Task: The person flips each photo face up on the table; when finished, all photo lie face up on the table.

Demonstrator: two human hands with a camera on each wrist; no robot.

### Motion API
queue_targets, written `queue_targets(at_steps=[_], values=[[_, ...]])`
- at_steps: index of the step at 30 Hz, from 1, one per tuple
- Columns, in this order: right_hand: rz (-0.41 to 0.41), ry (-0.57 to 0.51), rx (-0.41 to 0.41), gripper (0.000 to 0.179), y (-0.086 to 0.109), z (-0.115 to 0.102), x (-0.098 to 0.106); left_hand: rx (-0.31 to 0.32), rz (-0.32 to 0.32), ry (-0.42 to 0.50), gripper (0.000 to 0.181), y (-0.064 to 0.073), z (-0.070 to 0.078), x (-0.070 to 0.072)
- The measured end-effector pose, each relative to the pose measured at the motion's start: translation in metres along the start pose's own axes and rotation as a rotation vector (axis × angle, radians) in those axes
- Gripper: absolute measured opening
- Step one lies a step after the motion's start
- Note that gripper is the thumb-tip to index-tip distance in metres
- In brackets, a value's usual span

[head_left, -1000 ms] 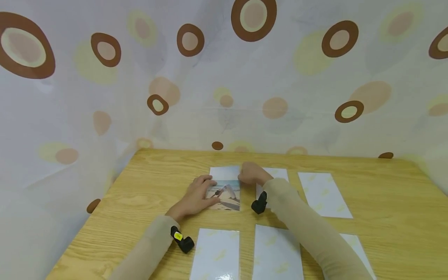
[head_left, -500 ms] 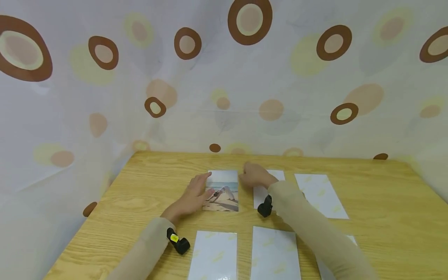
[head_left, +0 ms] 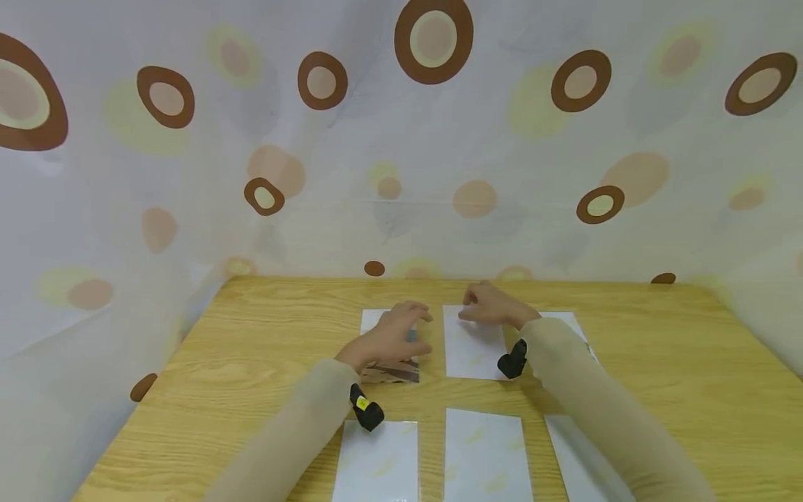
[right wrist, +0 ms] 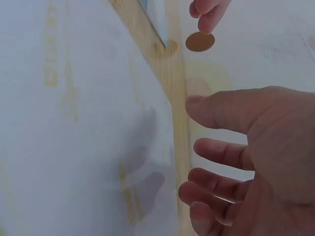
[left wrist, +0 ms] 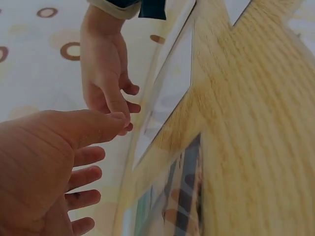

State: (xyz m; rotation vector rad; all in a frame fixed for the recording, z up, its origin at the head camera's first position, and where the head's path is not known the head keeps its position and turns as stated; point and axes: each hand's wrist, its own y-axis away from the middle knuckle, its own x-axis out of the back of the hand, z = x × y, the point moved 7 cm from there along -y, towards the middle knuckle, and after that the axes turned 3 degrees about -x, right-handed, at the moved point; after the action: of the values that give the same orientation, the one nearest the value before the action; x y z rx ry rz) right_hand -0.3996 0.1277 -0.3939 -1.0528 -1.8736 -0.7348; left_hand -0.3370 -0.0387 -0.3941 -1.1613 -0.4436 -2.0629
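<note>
A glossy beach photo point(head_left: 395, 372) lies face up in the far row, partly hidden under my left hand point(head_left: 390, 338). That hand hovers over it with fingers spread and nothing in them. To the right of the photo is a face-down white card point(head_left: 473, 355) with faint yellowish marks. My right hand point(head_left: 492, 307) is above its far part, thumb apart from loosely bent fingers. The right wrist view shows this hand point(right wrist: 275, 147) holding nothing, with a shadow on the card point(right wrist: 88, 128) below. In the left wrist view the photo point(left wrist: 184, 189) reflects the left fingers.
More white cards lie face down on the wooden table point(head_left: 270, 335): one at the far right point(head_left: 567, 321), partly behind the right sleeve, and a near row with a left card point(head_left: 379, 460), a middle card point(head_left: 486, 453) and a right card point(head_left: 583, 460). A patterned curtain point(head_left: 401, 139) hangs behind.
Both hands have moved right. The left hand went from the photo's left edge to over the photo; the right hand left the gap beside it for the white card, its fingers loosening.
</note>
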Motion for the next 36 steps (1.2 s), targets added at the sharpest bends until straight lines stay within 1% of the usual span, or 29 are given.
queue_targets(at_steps=[2,5,7,9,12,14,17,19,22,27,28,29,31,33,35,36], values=[[-0.017,0.025,0.018,0.040,0.004,0.005,0.003,-0.004,-0.026,-0.078,0.050,-0.013,0.007,-0.004],[-0.044,0.067,0.041,0.052,0.009,0.010,0.005,0.015,-0.070,-0.189,0.049,-0.030,0.012,-0.012],[-0.072,0.080,0.016,0.061,0.010,0.014,0.005,0.029,-0.099,-0.229,0.049,-0.039,0.015,-0.018],[-0.093,0.099,-0.005,0.068,0.011,0.018,0.004,0.056,-0.129,-0.241,0.051,-0.046,0.016,-0.023],[-0.111,0.124,-0.024,0.072,0.011,0.023,0.001,0.074,-0.165,-0.248,0.054,-0.051,0.020,-0.030],[-0.110,0.125,-0.025,0.073,0.011,0.026,-0.001,0.076,-0.188,-0.271,0.055,-0.053,0.022,-0.034],[-0.104,0.097,-0.033,0.076,0.011,0.031,-0.001,0.083,-0.215,-0.300,0.057,-0.054,0.023,-0.039],[-0.094,0.078,-0.024,0.077,0.011,0.033,0.000,0.095,-0.216,-0.306,0.058,-0.054,0.022,-0.040],[-0.076,0.063,-0.009,0.077,0.011,0.033,0.001,0.129,-0.201,-0.271,0.064,-0.053,0.020,-0.037],[-0.051,0.056,0.001,0.080,0.008,0.034,0.003,0.183,-0.178,-0.217,0.082,-0.050,0.019,-0.033],[-0.043,0.055,0.006,0.079,0.007,0.035,0.005,0.191,-0.163,-0.208,0.087,-0.051,0.019,-0.032],[-0.019,0.049,0.045,0.075,0.004,0.039,0.005,0.200,-0.140,-0.186,0.092,-0.051,0.019,-0.032],[0.020,0.042,0.083,0.064,0.006,0.037,0.011,0.234,-0.072,-0.142,0.102,-0.052,0.017,-0.030],[0.063,0.034,0.119,0.051,0.006,0.035,0.015,0.276,0.013,-0.007,0.103,-0.051,0.013,-0.028],[0.101,0.022,0.139,0.042,0.008,0.033,0.018,0.295,0.092,0.174,0.090,-0.051,0.010,-0.027],[0.105,0.016,0.113,0.041,0.012,0.028,0.021,0.300,0.124,0.257,0.080,-0.050,0.008,-0.027]])
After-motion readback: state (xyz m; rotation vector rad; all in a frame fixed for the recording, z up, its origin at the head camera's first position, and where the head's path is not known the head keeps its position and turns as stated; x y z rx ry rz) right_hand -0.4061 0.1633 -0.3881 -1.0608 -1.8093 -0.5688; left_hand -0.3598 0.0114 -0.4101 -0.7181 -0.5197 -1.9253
